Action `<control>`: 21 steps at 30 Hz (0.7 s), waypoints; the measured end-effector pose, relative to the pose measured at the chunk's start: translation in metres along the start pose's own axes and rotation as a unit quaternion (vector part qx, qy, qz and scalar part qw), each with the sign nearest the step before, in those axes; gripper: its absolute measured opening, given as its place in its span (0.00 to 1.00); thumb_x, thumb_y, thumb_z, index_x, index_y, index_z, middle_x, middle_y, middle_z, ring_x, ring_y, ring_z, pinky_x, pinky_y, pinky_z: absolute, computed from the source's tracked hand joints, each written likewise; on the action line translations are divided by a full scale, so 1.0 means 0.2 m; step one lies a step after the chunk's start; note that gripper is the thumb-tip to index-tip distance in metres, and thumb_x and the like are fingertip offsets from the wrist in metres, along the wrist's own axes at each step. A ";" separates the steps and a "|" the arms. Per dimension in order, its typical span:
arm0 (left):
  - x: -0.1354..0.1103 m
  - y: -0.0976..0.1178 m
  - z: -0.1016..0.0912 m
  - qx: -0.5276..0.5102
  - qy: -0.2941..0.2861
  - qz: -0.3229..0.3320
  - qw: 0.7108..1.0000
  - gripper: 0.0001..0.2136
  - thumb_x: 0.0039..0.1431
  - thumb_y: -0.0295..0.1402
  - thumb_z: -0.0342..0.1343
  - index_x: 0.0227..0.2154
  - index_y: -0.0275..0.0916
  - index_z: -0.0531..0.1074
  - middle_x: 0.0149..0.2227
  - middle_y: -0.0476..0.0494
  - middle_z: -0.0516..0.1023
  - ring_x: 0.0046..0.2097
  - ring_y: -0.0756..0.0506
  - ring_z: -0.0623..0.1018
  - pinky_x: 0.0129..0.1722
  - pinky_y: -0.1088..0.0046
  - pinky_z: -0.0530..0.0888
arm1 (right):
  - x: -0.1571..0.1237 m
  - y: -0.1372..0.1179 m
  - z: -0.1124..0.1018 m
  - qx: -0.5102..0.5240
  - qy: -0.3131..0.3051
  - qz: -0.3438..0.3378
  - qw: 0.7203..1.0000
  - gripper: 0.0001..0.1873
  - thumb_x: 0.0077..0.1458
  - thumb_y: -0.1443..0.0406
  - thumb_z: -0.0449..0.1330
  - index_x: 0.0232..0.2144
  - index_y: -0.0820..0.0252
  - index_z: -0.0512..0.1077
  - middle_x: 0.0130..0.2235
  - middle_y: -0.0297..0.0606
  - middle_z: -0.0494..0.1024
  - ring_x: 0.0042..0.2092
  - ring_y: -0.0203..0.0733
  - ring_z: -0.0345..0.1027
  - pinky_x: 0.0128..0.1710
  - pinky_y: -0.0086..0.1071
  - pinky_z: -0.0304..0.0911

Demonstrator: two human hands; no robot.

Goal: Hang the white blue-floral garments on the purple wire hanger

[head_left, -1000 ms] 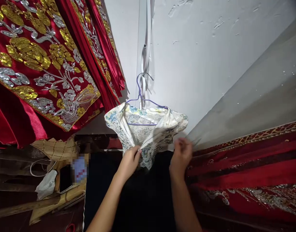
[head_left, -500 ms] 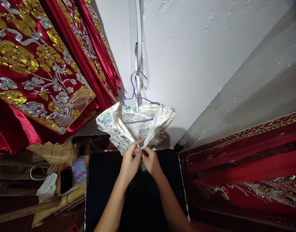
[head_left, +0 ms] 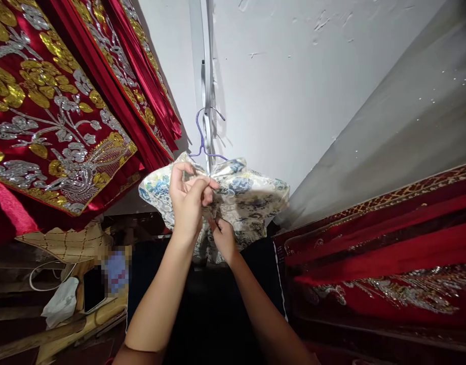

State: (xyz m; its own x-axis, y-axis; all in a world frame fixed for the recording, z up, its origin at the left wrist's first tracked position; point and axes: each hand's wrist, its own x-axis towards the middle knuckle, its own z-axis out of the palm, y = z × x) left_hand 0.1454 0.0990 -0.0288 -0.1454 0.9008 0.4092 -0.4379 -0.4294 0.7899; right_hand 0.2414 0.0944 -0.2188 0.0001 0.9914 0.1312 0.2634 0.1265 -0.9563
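Observation:
A short-sleeved floral garment (head_left: 251, 203) in white, blue and green hangs from a purple hanger (head_left: 201, 137) in front of me. Its front edges now meet up to near the collar. My left hand (head_left: 191, 190) is at the neckline, thumb and forefinger pinched together at the top of the closure, apparently on a zipper pull that the fingers hide. Lower down the front, my right hand (head_left: 224, 239) is closed on the fabric just below the left hand.
The hanger hooks onto a white metal strip (head_left: 206, 66) along the white wall. Red embroidered garments (head_left: 66, 121) hang at left, and more red sequined cloth (head_left: 388, 243) lies at right behind clear plastic. A phone (head_left: 93, 289) and crumpled white plastic (head_left: 62, 301) sit low on the left.
The open V of the garment's front has closed. My left hand has moved up to the collar, while my right hand stays lower on the front. The view has shifted slightly right.

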 end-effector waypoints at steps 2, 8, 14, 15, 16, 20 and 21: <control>0.00 0.03 0.03 0.015 -0.014 0.012 1.000 0.15 0.53 0.25 0.57 0.36 0.44 0.54 0.25 0.56 0.77 0.17 0.57 0.66 0.17 0.84 0.57 | -0.01 0.03 -0.02 0.002 0.001 0.003 1.000 0.20 0.59 0.51 0.53 0.23 0.56 0.64 0.21 0.30 0.61 0.26 0.36 0.54 0.25 0.28 0.51; -0.04 0.03 -0.02 0.080 -0.045 0.004 0.996 0.11 0.57 0.25 0.54 0.37 0.43 0.56 0.25 0.56 0.75 0.19 0.55 0.71 0.20 0.82 0.65 | -0.05 -0.08 -0.11 0.048 -0.015 -0.022 0.998 0.22 0.57 0.52 0.59 0.19 0.57 0.60 0.20 0.28 0.55 0.24 0.33 0.48 0.23 0.30 0.47; -0.07 -0.02 -0.08 0.103 -0.062 -0.018 0.993 0.13 0.58 0.25 0.53 0.36 0.45 0.52 0.24 0.59 0.73 0.18 0.56 0.68 0.20 0.82 0.65 | 0.07 -0.58 -0.33 0.108 0.083 -0.179 0.974 0.21 0.60 0.57 0.59 0.54 0.51 0.69 0.28 0.31 0.71 0.25 0.36 0.57 0.25 0.30 0.55; -0.07 -0.02 -0.08 0.102 -0.064 -0.017 0.993 0.14 0.58 0.25 0.52 0.36 0.45 0.51 0.24 0.60 0.73 0.18 0.55 0.68 0.20 0.82 0.66 | 0.10 -0.65 -0.35 0.080 0.062 -0.186 0.977 0.21 0.60 0.57 0.58 0.55 0.51 0.70 0.29 0.31 0.72 0.25 0.36 0.58 0.25 0.31 0.55; -0.07 -0.01 -0.08 0.103 -0.062 -0.015 0.993 0.14 0.58 0.25 0.52 0.36 0.45 0.51 0.24 0.60 0.72 0.18 0.55 0.69 0.20 0.82 0.66 | 0.13 -0.69 -0.37 0.052 0.043 -0.196 0.978 0.18 0.61 0.57 0.57 0.52 0.52 0.72 0.30 0.32 0.73 0.25 0.36 0.59 0.25 0.31 0.55; -0.08 -0.01 -0.08 0.105 -0.051 -0.019 0.993 0.14 0.57 0.25 0.52 0.35 0.45 0.51 0.23 0.60 0.70 0.18 0.55 0.68 0.20 0.82 0.65 | 0.19 -0.74 -0.36 -0.049 0.032 -0.248 0.967 0.11 0.62 0.59 0.56 0.38 0.56 0.77 0.28 0.34 0.73 0.28 0.37 0.63 0.29 0.31 0.57; -0.08 -0.02 -0.09 0.100 -0.053 -0.029 0.993 0.14 0.57 0.25 0.52 0.35 0.45 0.50 0.23 0.61 0.70 0.18 0.55 0.67 0.20 0.82 0.65 | 0.20 -0.74 -0.35 -0.071 0.043 -0.263 0.961 0.10 0.63 0.60 0.56 0.37 0.56 0.76 0.28 0.34 0.73 0.28 0.38 0.63 0.30 0.31 0.58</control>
State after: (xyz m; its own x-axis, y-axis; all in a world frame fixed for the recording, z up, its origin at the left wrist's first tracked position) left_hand 0.1332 0.0864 -0.0469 -0.0260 0.9173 0.3973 -0.2572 -0.3902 0.8841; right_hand 0.2706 0.1124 -0.0544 -0.0903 0.7836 0.6147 0.3775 0.5981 -0.7070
